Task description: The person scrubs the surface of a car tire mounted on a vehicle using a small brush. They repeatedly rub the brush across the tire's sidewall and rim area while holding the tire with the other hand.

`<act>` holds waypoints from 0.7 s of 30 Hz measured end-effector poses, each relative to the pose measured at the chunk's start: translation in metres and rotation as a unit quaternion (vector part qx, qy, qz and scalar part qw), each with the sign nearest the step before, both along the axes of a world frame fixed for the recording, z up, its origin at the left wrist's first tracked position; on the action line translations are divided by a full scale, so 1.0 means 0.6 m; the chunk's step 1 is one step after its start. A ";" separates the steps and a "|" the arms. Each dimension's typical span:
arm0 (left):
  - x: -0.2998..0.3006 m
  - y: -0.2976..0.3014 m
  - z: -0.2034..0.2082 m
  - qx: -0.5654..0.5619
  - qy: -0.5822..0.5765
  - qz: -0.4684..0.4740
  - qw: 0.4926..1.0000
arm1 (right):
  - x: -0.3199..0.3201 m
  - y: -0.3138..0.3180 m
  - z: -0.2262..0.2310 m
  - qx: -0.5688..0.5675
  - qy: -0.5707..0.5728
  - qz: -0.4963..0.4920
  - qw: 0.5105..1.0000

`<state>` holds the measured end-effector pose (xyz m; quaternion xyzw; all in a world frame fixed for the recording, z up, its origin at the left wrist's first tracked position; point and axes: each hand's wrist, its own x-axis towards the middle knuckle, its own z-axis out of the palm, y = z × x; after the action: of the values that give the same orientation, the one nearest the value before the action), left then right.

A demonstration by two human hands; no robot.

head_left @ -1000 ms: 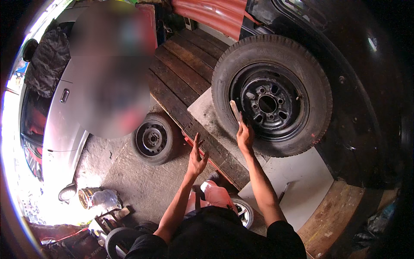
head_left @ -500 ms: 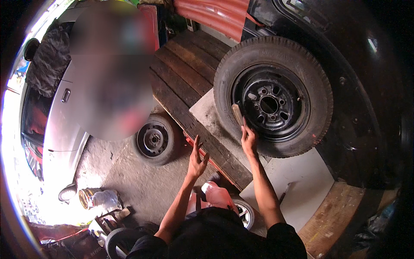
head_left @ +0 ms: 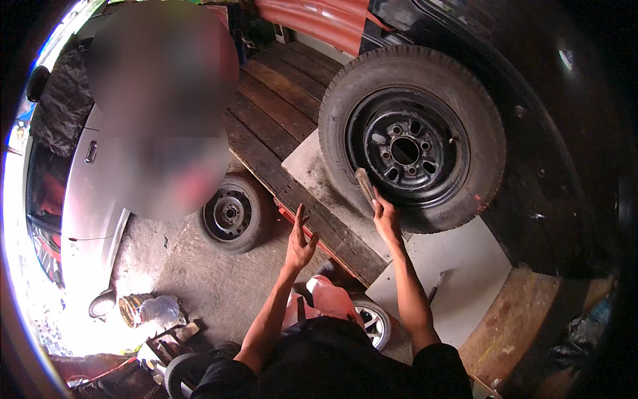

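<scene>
A large tire on a black steel wheel [head_left: 428, 181] lies tilted, its hub face toward me. My right hand [head_left: 386, 216] is closed around a flat, tan, brush-like tool [head_left: 364, 185]. The tool's tip is over the lower-left sidewall, close to the rim; whether it touches the rubber I cannot tell. My left hand [head_left: 302, 245] holds nothing, its fingers apart, in the air left of the wheel and near the edge of the wooden platform [head_left: 271, 141].
Pale boards [head_left: 446, 263] lie below the tire, with a thin dark tool [head_left: 436, 287] on one. A smaller wheel [head_left: 234, 213] is on the floor, left. A silver car [head_left: 90, 193] stands far left, a blurred person [head_left: 163, 106] beside it. A dark vehicle panel [head_left: 531, 133] borders the right.
The view has shifted slightly, moving the scene up and left. Relative to the wheel, my right hand and the tool have come a little nearer me. My left hand stays open.
</scene>
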<state>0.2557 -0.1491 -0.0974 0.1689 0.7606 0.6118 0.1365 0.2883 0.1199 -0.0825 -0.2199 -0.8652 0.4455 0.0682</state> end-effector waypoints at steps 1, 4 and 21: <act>-0.002 0.000 0.000 0.003 -0.006 -0.002 1.000 | 0.007 0.003 0.005 0.022 0.016 0.007 1.000; -0.003 0.002 0.003 0.004 -0.022 -0.010 1.000 | 0.038 0.019 0.025 -0.013 0.029 0.035 0.999; -0.005 -0.009 0.013 -0.016 0.009 -0.034 0.999 | 0.106 0.040 0.007 0.064 0.092 -0.005 0.994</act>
<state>0.2528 -0.1546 -0.0893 0.1977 0.7656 0.5928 0.1529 0.3520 0.1442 -0.0782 -0.1774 -0.8810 0.4071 0.1631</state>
